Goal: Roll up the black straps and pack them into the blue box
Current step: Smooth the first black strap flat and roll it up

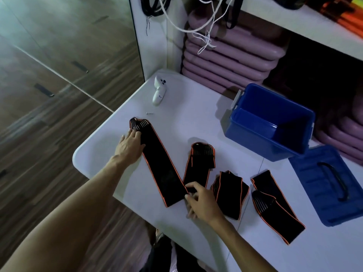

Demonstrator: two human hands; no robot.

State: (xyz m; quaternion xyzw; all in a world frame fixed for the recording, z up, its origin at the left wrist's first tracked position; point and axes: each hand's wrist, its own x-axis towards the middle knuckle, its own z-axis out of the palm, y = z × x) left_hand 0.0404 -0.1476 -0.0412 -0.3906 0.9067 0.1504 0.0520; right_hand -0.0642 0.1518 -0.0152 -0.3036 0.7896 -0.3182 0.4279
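Note:
A long black strap (161, 163) with orange edging lies stretched flat on the white table (196, 122). My left hand (130, 145) presses on its far end with straight fingers. My right hand (202, 201) pinches its near end at the corner. Three more black straps lie to the right: one (200, 161) in the middle, a folded one (231, 195), and a longer one (279, 209). The blue box (253, 138) stands open and empty at the back right.
The blue lid (318, 185) with a black handle lies right of the straps. A white controller (159, 91) and a small screw (149, 113) rest at the table's far left. Purple mats (225, 61) are stacked on shelves behind. Wooden floor lies left.

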